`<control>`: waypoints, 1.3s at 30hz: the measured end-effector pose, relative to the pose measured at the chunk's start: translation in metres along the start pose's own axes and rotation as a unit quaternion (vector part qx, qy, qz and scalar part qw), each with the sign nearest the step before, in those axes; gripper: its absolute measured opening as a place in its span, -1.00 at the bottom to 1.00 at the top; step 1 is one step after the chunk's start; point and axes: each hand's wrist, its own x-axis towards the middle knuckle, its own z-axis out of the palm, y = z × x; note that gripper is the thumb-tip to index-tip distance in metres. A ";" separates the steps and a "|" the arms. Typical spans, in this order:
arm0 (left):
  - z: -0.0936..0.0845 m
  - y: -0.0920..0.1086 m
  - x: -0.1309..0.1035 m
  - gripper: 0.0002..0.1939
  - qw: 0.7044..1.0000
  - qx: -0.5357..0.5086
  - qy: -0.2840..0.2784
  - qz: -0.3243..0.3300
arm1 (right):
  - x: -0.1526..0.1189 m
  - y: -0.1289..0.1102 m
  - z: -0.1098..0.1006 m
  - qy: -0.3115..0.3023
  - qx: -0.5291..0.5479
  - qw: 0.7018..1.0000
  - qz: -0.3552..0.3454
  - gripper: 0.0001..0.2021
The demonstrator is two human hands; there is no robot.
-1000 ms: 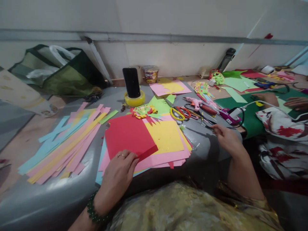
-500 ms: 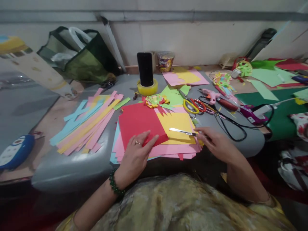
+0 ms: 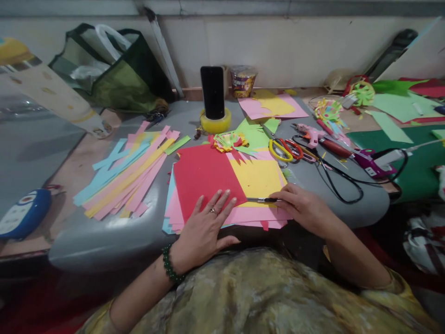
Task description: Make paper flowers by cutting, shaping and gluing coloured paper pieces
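My left hand [image 3: 205,227] lies flat with its fingers spread on a red sheet of paper [image 3: 205,176], pressing its lower edge. Under that sheet is a stack of coloured paper, with a yellow sheet [image 3: 260,174] and pink sheets [image 3: 253,215] showing. My right hand [image 3: 302,206] is closed on a slim craft knife [image 3: 262,200]. The knife lies low over the yellow sheet, its silver blade pointing left, with the tip at the red sheet's right corner. My fingers hide the rear of the handle.
Paper strips [image 3: 128,171] fan out on the left. Behind the stack stand a phone [image 3: 212,93] on a tape roll [image 3: 215,121] and a paper cup [image 3: 242,82]. Scissors [image 3: 281,150], a glue gun [image 3: 311,134] and a black cable [image 3: 330,178] lie on the right.
The red sheet's raised lower right edge now lies flat. My left hand has flattened with fingers spread. My right hand has lowered the knife and brought its tip to the red corner.
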 end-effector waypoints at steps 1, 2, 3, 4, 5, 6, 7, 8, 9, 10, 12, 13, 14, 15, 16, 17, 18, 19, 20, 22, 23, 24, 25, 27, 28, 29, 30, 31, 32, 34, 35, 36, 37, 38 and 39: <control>-0.001 0.000 0.000 -0.14 1.000 -0.004 -0.007 0.003 | 0.000 0.000 0.000 0.001 0.000 1.000 0.000 -0.73; -0.002 0.000 0.001 -0.13 1.000 -0.007 -0.013 0.004 | 0.001 0.000 0.000 0.002 0.001 1.000 -0.001 -0.73; -0.003 -0.001 0.001 -0.11 1.000 -0.011 -0.019 0.004 | 0.002 0.000 0.001 0.001 0.003 1.000 -0.004 -0.73; -0.003 -0.001 0.001 -0.10 1.000 -0.015 -0.023 0.003 | 0.002 0.000 0.001 0.001 0.006 1.000 -0.008 -0.72; -0.004 -0.001 0.002 -0.09 0.999 -0.019 -0.028 0.002 | 0.003 0.000 0.001 0.000 0.009 1.000 -0.012 -0.72; -0.005 -0.002 0.002 -0.09 0.999 -0.022 -0.032 0.002 | 0.002 0.001 0.001 -0.001 0.011 1.000 -0.017 -0.72; -0.005 -0.002 0.002 -0.08 0.999 -0.026 -0.037 0.002 | 0.002 0.003 0.001 -0.002 0.012 1.000 -0.021 -0.72; -0.005 -0.002 0.002 -0.07 0.999 -0.029 -0.041 0.002 | 0.001 0.004 0.002 0.000 0.012 1.000 -0.024 -0.72; -0.005 -0.002 0.002 -0.06 0.999 -0.033 -0.044 0.003 | 0.000 0.005 0.002 0.003 0.012 1.000 -0.026 -0.72; -0.006 -0.002 0.002 -0.05 0.998 -0.035 -0.047 0.003 | -0.001 0.005 0.003 0.006 0.013 0.999 -0.029 -0.73; -0.006 -0.001 0.003 -0.02 0.998 -0.038 -0.054 0.000 | -0.002 0.004 0.004 0.013 0.013 0.999 -0.035 -0.74; -0.006 -0.001 0.003 -0.01 0.998 -0.038 -0.059 -0.002 | -0.003 0.003 0.005 0.015 0.011 0.999 -0.038 -0.74; -0.007 -0.001 0.003 -0.01 0.997 -0.038 -0.062 -0.004 | -0.003 0.002 0.005 0.016 0.009 0.999 -0.042 -0.74; -0.007 -0.001 0.003 0.00 0.997 -0.038 -0.064 -0.006 | -0.002 0.000 0.006 0.016 0.008 0.999 -0.045 -0.75; -0.007 -0.001 0.003 0.00 0.997 -0.038 -0.065 -0.007 | -0.002 -0.001 0.006 0.015 0.010 0.999 -0.047 -0.75; -0.007 -0.001 0.003 0.01 0.997 -0.038 -0.065 -0.006 | -0.002 -0.002 0.006 0.013 0.012 0.999 -0.049 -0.75; -0.007 -0.001 0.003 0.01 0.997 -0.039 -0.065 -0.005 | -0.002 -0.002 0.007 0.013 0.015 0.998 -0.051 -0.75; -0.007 -0.001 0.003 0.02 0.997 -0.040 -0.067 -0.004 | -0.002 -0.003 0.007 0.014 0.014 0.998 -0.054 -0.75; -0.007 -0.001 0.003 0.02 0.997 -0.041 -0.070 -0.004 | -0.001 -0.004 0.008 0.017 0.011 0.998 -0.058 -0.75; -0.008 -0.001 0.004 0.03 0.996 -0.041 -0.075 -0.006 | 0.001 -0.007 0.010 0.020 -0.003 0.998 -0.067 -0.74; -0.008 -0.001 0.004 0.03 0.996 -0.042 -0.078 -0.006 | 0.002 -0.009 0.011 0.018 -0.008 0.997 -0.071 -0.75; -0.009 0.000 0.005 0.04 0.996 -0.043 -0.080 -0.006 | 0.003 -0.011 0.012 0.015 -0.012 0.997 -0.074 -0.75; -0.009 0.000 0.005 0.04 0.996 -0.045 -0.082 -0.006 | 0.004 -0.013 0.013 0.013 -0.014 0.997 -0.075 -0.75; -0.010 0.000 0.006 0.06 0.995 -0.050 -0.086 -0.004 | 0.005 -0.016 0.014 0.016 -0.017 0.997 -0.077 -0.75; -0.010 0.001 0.006 0.06 0.995 -0.052 -0.086 -0.003 | 0.005 -0.017 0.015 0.021 -0.019 0.996 -0.080 -0.75; -0.010 0.001 0.006 0.06 0.995 -0.054 -0.086 -0.003 | 0.006 -0.019 0.015 0.026 -0.023 0.996 -0.082 -0.75; -0.010 0.000 0.006 0.05 0.995 -0.056 -0.086 -0.003 | 0.007 -0.020 0.015 0.031 -0.025 0.995 -0.086 -0.75; -0.010 0.000 0.006 0.05 0.995 -0.057 -0.085 -0.003 | 0.008 -0.022 0.016 0.035 -0.028 0.995 -0.090 -0.75; -0.009 0.000 0.006 0.04 0.995 -0.057 -0.084 -0.004 | 0.008 -0.024 0.017 0.037 -0.030 0.995 -0.091 -0.75; -0.009 0.000 0.006 0.04 0.995 -0.058 -0.084 -0.005 | 0.010 -0.029 0.019 0.040 -0.037 0.995 -0.087 -0.77; -0.009 0.000 0.006 0.04 0.995 -0.058 -0.087 -0.006 | 0.010 -0.031 0.020 0.041 -0.040 0.995 -0.085 -0.77; -0.009 0.000 0.006 0.04 0.994 -0.060 -0.091 -0.006 | 0.011 -0.034 0.021 0.042 -0.042 0.995 -0.083 -0.78; -0.009 0.001 0.007 0.04 0.993 -0.063 -0.095 -0.006 | 0.011 -0.036 0.023 0.042 -0.042 0.995 -0.084 -0.78; -0.009 0.001 0.007 0.04 0.993 -0.067 -0.099 -0.007 | 0.011 -0.038 0.024 0.041 -0.040 0.995 -0.087 -0.78; -0.009 0.002 0.008 0.04 0.992 -0.072 -0.100 -0.007 | 0.010 -0.040 0.025 0.041 -0.038 0.994 -0.090 -0.77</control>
